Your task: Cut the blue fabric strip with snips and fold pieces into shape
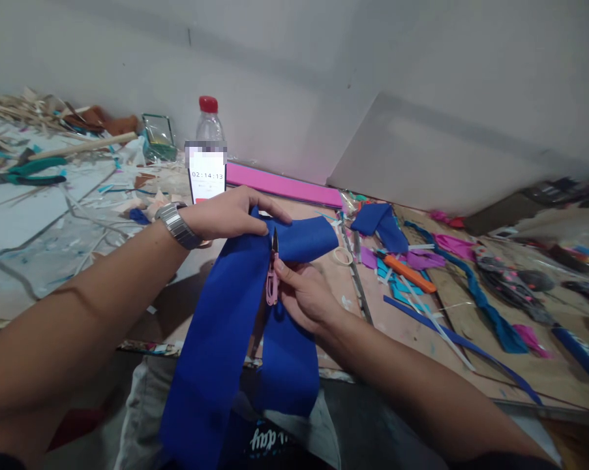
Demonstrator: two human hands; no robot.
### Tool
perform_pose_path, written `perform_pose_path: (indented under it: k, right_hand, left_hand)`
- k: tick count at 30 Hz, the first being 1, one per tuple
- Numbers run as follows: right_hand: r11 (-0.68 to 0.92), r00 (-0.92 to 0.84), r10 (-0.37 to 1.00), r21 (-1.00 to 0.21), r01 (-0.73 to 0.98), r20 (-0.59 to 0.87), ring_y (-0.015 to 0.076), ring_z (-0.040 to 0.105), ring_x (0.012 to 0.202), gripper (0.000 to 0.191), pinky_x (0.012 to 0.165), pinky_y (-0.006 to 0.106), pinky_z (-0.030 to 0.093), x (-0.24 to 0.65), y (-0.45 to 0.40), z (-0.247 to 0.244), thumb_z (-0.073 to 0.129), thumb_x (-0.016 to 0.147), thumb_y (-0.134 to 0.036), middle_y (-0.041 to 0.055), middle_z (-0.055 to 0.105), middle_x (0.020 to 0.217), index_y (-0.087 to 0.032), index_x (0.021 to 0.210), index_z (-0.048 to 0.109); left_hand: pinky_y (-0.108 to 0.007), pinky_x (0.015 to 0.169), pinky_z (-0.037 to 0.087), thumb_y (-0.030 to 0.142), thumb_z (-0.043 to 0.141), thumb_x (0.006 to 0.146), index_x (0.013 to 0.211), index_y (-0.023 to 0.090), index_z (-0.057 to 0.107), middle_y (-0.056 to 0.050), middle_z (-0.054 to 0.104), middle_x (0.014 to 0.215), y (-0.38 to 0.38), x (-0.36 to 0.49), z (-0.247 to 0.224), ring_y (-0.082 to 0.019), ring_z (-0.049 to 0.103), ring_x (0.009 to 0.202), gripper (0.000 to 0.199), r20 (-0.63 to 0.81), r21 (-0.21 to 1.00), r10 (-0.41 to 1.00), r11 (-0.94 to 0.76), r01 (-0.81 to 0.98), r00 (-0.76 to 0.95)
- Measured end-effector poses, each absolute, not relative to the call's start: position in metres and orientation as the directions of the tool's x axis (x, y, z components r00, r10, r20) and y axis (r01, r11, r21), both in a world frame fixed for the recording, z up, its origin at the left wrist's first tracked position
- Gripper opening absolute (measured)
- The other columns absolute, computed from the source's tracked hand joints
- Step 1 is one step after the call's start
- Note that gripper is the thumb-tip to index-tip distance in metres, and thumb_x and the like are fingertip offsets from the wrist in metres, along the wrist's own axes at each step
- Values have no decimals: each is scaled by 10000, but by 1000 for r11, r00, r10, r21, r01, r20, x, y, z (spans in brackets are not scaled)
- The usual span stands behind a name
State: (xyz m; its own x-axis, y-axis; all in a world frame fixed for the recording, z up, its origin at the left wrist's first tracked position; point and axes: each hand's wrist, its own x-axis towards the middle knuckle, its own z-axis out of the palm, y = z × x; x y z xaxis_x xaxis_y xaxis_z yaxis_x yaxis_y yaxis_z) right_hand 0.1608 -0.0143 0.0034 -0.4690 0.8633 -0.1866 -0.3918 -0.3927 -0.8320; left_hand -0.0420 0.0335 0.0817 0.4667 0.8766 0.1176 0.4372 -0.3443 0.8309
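A long blue fabric strip (216,307) hangs from the table edge down over my lap, with a second part of it on the right. My left hand (240,212), with a metal watch on its wrist, pinches the fabric near its top fold. In my right hand (306,294) are small pink thread snips (272,287), their dark blades pointing up against the fabric between the two lengths. A short blue end of the cloth extends to the right above my right hand. My right fingertips are partly hidden behind the fabric.
A phone showing a timer (207,176) leans against a red-capped bottle (209,121). Green-handled pliers (37,171) lie at the left among scraps. To the right are an orange cutter (409,273), a tape roll (342,256) and blue cloth pieces (382,223). A wall rises behind.
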Motion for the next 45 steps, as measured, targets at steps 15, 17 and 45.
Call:
perform_pose_path:
  k: [15, 17, 45]
  right_hand:
    - [-374, -452, 874, -842, -390, -179, 129, 563, 563, 359, 518, 273, 479, 162, -14, 5, 967, 659, -357, -16, 679, 648, -169, 883, 760]
    - [-372, -452, 874, -844, -386, -179, 131, 571, 573, 348, 532, 277, 488, 162, -14, 5, 965, 662, -353, -13, 686, 661, -173, 882, 763]
    - [-363, -410, 893, -837, -409, -186, 144, 594, 584, 347, 561, 293, 519, 160, -15, 11, 974, 637, -335, -8, 702, 672, -178, 863, 762]
  left_hand:
    - [-290, 993, 529, 117, 648, 776, 1217, 223, 792, -28, 784, 1228, 30, -39, 84, -198, 722, 1072, 475, 114, 812, 869, -361, 459, 482]
    - [-302, 1002, 529, 122, 648, 779, 1227, 223, 787, -32, 785, 1227, 31, -39, 83, -204, 721, 1079, 479, 109, 814, 867, -358, 457, 486]
    - [-285, 1030, 510, 136, 663, 789, 1249, 237, 774, -29, 756, 1301, 30, -38, 82, -202, 702, 1161, 483, 118, 823, 824, -393, 409, 554]
